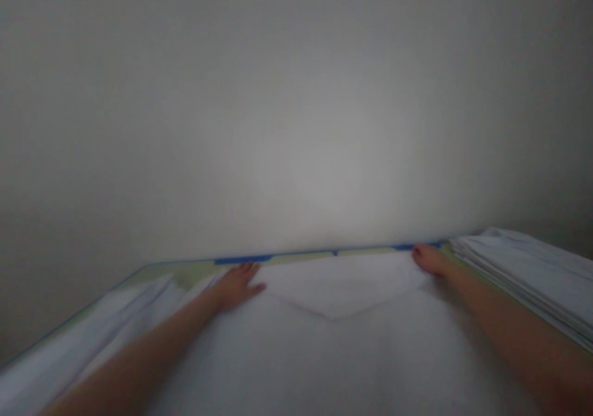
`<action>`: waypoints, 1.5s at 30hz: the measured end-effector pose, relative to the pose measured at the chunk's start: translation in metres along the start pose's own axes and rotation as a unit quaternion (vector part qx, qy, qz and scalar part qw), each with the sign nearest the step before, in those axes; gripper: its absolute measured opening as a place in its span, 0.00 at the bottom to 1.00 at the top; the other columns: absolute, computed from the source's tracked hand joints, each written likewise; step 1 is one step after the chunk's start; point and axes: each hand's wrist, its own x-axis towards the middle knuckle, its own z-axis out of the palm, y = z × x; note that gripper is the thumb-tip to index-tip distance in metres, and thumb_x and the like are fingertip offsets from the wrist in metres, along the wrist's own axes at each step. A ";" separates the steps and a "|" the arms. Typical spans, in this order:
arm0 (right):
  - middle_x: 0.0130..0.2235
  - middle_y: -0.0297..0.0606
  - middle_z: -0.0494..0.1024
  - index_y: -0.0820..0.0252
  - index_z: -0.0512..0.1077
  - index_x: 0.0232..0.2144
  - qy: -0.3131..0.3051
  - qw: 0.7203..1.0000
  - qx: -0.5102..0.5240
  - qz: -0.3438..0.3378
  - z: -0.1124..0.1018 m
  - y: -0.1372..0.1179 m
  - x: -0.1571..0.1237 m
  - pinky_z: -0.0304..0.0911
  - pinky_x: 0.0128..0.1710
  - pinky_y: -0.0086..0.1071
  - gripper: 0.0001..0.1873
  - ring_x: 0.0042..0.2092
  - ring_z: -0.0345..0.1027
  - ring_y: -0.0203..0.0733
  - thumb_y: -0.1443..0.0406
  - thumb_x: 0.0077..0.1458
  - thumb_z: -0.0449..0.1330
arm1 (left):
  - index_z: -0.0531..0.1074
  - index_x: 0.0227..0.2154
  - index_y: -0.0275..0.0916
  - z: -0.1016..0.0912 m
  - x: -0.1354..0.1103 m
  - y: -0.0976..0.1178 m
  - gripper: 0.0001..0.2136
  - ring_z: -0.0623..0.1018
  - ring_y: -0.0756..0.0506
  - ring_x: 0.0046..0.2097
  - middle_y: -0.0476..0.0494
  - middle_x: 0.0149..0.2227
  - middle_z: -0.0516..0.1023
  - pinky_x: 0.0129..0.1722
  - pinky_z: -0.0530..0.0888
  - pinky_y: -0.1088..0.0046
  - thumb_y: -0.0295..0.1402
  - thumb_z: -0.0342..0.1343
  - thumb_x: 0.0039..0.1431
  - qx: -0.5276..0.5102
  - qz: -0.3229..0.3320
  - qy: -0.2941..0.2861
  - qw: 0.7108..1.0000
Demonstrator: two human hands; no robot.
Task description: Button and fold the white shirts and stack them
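A large white cloth (333, 342) lies spread over a table, with a folded flap (338, 286) at its far edge. My left hand (237, 285) rests flat on the cloth near the far left corner of the flap, fingers stretched out. Over at the flap's far right corner, my right hand (428, 259) presses down with its fingers curled on the cloth edge. The picture is blurred, so I cannot tell whether the right fingers pinch the fabric.
A stack of folded white cloths (523, 274) sits at the right. The table's far edge (296, 257) is pale green with blue tape strips, right against a plain grey wall (296, 107). More white fabric (115, 317) hangs at the left.
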 end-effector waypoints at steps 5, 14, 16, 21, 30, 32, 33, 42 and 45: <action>0.41 0.57 0.73 0.67 0.71 0.42 0.035 0.999 -0.017 -0.006 -0.023 -0.022 -0.011 0.56 0.44 0.49 0.20 0.45 0.66 0.55 0.63 0.55 0.45 | 0.50 0.62 0.34 0.007 0.000 -0.003 0.43 0.50 0.36 0.64 0.34 0.63 0.49 0.61 0.47 0.59 0.62 0.33 0.52 -0.001 -0.011 0.026 1.000; 0.60 0.44 0.60 0.62 0.57 0.58 0.031 0.934 0.056 -0.351 0.000 -0.261 -0.040 0.45 0.57 0.41 0.35 0.60 0.49 0.50 0.47 0.55 0.44 | 0.50 0.62 0.34 0.002 0.000 0.005 0.42 0.51 0.36 0.63 0.34 0.63 0.50 0.60 0.49 0.58 0.61 0.35 0.52 0.012 -0.022 0.027 0.999; 0.62 0.44 0.53 0.63 0.50 0.61 0.005 0.911 0.078 -0.404 0.014 -0.299 -0.050 0.44 0.57 0.43 0.41 0.62 0.46 0.51 0.43 0.54 0.41 | 0.49 0.62 0.32 0.000 0.000 0.006 0.42 0.51 0.36 0.63 0.33 0.63 0.49 0.60 0.49 0.58 0.61 0.35 0.52 0.019 -0.020 0.019 0.999; 0.63 0.50 0.49 0.69 0.49 0.62 -0.039 0.929 0.111 -0.351 0.025 -0.269 -0.047 0.42 0.59 0.44 0.51 0.63 0.43 0.54 0.37 0.49 0.42 | 0.48 0.62 0.30 0.001 0.001 0.004 0.43 0.51 0.36 0.64 0.32 0.63 0.48 0.61 0.48 0.59 0.60 0.34 0.53 0.023 -0.013 0.007 1.000; 0.62 0.50 0.51 0.68 0.53 0.61 -0.071 0.984 0.042 -0.157 0.028 -0.049 -0.024 0.41 0.61 0.42 0.48 0.63 0.43 0.52 0.38 0.52 0.37 | 0.50 0.62 0.31 0.003 0.004 0.003 0.44 0.51 0.36 0.63 0.32 0.63 0.48 0.61 0.49 0.59 0.62 0.35 0.51 0.015 -0.010 0.013 1.000; 0.62 0.48 0.51 0.67 0.53 0.61 -0.071 0.987 0.026 -0.139 0.029 -0.017 -0.026 0.41 0.62 0.41 0.47 0.63 0.42 0.51 0.39 0.52 0.37 | 0.50 0.62 0.31 0.004 0.005 0.001 0.44 0.51 0.36 0.63 0.32 0.63 0.48 0.61 0.48 0.59 0.62 0.36 0.51 0.007 -0.011 0.013 1.000; 0.63 0.48 0.51 0.67 0.53 0.61 -0.071 0.988 0.023 -0.133 0.030 -0.005 -0.027 0.41 0.62 0.41 0.47 0.64 0.42 0.50 0.39 0.52 0.37 | 0.50 0.62 0.32 0.005 0.005 -0.001 0.44 0.51 0.36 0.64 0.32 0.63 0.49 0.61 0.48 0.59 0.62 0.36 0.51 0.004 -0.010 0.014 1.000; 0.63 0.46 0.48 0.67 0.52 0.61 -0.062 0.989 0.029 -0.129 0.044 0.025 -0.012 0.38 0.63 0.42 0.44 0.64 0.40 0.48 0.42 0.54 0.38 | 0.49 0.62 0.32 0.012 0.024 -0.004 0.44 0.49 0.37 0.64 0.31 0.63 0.48 0.61 0.47 0.59 0.62 0.33 0.51 0.003 -0.003 0.012 1.000; 0.63 0.47 0.49 0.69 0.53 0.61 -0.060 0.990 0.025 -0.126 0.047 0.028 0.001 0.39 0.63 0.41 0.43 0.64 0.41 0.49 0.43 0.54 0.39 | 0.48 0.62 0.32 0.013 0.037 -0.003 0.44 0.50 0.37 0.64 0.32 0.63 0.49 0.61 0.47 0.59 0.62 0.33 0.52 0.000 -0.001 0.018 1.000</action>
